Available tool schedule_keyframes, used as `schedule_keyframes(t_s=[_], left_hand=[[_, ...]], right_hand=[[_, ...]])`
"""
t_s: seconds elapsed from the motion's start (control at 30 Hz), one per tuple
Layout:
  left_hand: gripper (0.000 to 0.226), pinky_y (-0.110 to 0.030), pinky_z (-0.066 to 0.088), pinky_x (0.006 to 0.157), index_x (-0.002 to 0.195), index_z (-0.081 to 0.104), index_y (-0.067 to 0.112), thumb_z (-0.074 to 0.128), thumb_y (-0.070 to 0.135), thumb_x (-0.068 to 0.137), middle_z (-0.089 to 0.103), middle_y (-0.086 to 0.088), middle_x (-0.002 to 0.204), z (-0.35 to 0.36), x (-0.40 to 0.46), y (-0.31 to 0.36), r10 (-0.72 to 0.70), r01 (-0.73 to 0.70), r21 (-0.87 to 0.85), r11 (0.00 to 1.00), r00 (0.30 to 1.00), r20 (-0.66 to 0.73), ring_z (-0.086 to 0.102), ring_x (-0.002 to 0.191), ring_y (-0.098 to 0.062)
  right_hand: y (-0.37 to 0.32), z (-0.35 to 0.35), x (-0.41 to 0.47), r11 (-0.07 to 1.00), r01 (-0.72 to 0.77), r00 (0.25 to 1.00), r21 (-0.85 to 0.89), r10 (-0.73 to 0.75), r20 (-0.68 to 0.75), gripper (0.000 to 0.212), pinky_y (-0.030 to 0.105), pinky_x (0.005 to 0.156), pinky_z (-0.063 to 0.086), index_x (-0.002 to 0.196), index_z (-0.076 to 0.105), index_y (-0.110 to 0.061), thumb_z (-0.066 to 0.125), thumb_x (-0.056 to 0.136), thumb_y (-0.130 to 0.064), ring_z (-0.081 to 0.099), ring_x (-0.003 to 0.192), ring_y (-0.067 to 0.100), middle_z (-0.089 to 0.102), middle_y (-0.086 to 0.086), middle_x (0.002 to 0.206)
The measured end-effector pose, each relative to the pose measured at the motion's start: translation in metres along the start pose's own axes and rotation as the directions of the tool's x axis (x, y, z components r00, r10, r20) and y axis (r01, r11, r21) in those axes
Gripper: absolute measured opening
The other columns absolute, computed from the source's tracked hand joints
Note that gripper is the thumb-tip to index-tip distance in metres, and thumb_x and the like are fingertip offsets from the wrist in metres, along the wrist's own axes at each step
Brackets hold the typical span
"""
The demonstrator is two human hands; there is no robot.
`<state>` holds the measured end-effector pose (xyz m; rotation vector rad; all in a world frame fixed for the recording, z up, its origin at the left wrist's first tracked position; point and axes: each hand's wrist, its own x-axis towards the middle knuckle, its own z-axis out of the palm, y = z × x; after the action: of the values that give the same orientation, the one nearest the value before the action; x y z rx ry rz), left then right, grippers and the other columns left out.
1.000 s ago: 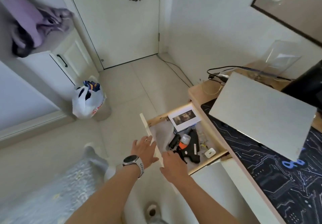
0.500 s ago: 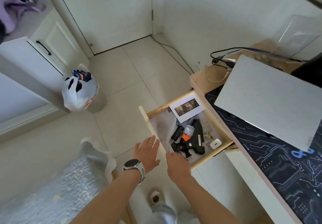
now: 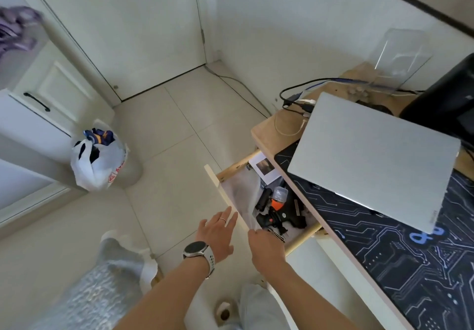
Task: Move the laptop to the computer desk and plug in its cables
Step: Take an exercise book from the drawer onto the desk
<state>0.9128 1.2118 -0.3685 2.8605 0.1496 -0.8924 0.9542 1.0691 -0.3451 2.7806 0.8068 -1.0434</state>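
Fingers of left hand (image 3: pixel 216 232) straight against drawer front (image 3: pixel 225 196); right hand (image 3: pixel 265 246) fingers hidden, state unclear. Laptop (image 3: pixel 372 160) shut on counter (image 3: pixel 266 130) (rigid, smooth, likely slippery): grip both side edges.

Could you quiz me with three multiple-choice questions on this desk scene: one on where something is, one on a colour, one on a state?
1. Where does the laptop lie?
A. In the drawer
B. On the desk, partly over the dark patterned mat
C. On the floor

2. What colour is the part in the middle of the black tool in the drawer?
A. Orange
B. Green
C. Yellow

3. In what state is the laptop?
A. Open, screen lit
B. Open, screen dark
C. Closed, lid down

Answers:
1. B, since its grey lid rests on the desk top with the near corner over the mat.
2. A, an orange piece shows below the tool's clear tip.
3. C, only the flat lid shows. The left hand and right hand are both at the drawer front, not on the laptop.
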Motion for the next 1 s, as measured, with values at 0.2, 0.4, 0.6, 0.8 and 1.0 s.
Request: schedule_keyframes(t_s=[0.2,0.4,0.6,0.8,1.0], left_hand=[[0.09,-0.048,0.019,0.116,0.151,-0.006,0.025,0.057,0.038,0.088,-0.011,0.002,0.161,-0.015,0.03,0.026,0.005,-0.005,0.001,1.0,1.0,0.025,0.003,0.148,-0.02],[0.094,-0.046,0.023,0.115,0.15,-0.012,0.029,0.057,0.037,0.087,-0.018,0.006,0.159,-0.021,0.046,0.04,0.013,-0.013,0.006,1.0,0.999,0.046,0.0,0.148,-0.017],[0.093,-0.047,0.024,0.114,0.15,-0.011,0.03,0.058,0.031,0.087,-0.016,0.005,0.16,-0.038,0.067,0.049,0.076,-0.078,0.034,0.996,0.995,0.069,0.0,0.148,-0.019],[0.099,-0.052,0.019,0.115,0.149,-0.016,0.033,0.062,0.031,0.088,-0.022,0.008,0.158,-0.057,0.09,0.052,0.154,-0.162,0.042,0.986,0.977,0.147,-0.003,0.148,-0.02],[0.097,-0.053,0.018,0.115,0.146,-0.02,0.036,0.058,0.024,0.089,-0.026,0.012,0.156,-0.068,0.108,0.052,0.232,-0.246,0.083,0.966,0.961,0.148,-0.001,0.148,-0.018]], right_hand=[[0.032,-0.016,0.017,0.999,-0.024,1.0,-0.04,0.024,0.01,0.032,0.039,0.078,0.054,0.109,0.054,-0.008,0.062,0.081,0.004,0.061,0.098,0.029,0.061,0.01,0.106],[0.05,-0.028,0.018,0.996,-0.061,0.998,-0.065,0.062,0.009,0.034,0.033,0.067,0.048,0.112,0.053,-0.008,0.063,0.081,0.002,0.063,0.095,0.027,0.064,0.009,0.105],[0.063,-0.039,0.021,0.981,-0.189,0.981,-0.031,0.19,0.03,0.038,0.029,0.06,0.045,0.118,0.051,-0.007,0.063,0.082,0.0,0.067,0.088,0.024,0.067,0.008,0.103],[0.068,-0.049,0.026,0.935,-0.355,0.935,0.008,0.355,-0.005,0.044,0.031,0.07,0.048,0.128,0.045,-0.004,0.06,0.087,-0.004,0.064,0.099,0.025,0.062,0.008,0.115],[0.07,-0.045,0.029,0.887,-0.443,0.893,0.13,0.449,-0.023,0.043,0.033,0.081,0.051,0.13,0.044,-0.003,0.054,0.088,-0.001,0.055,0.112,0.026,0.05,0.014,0.128]])
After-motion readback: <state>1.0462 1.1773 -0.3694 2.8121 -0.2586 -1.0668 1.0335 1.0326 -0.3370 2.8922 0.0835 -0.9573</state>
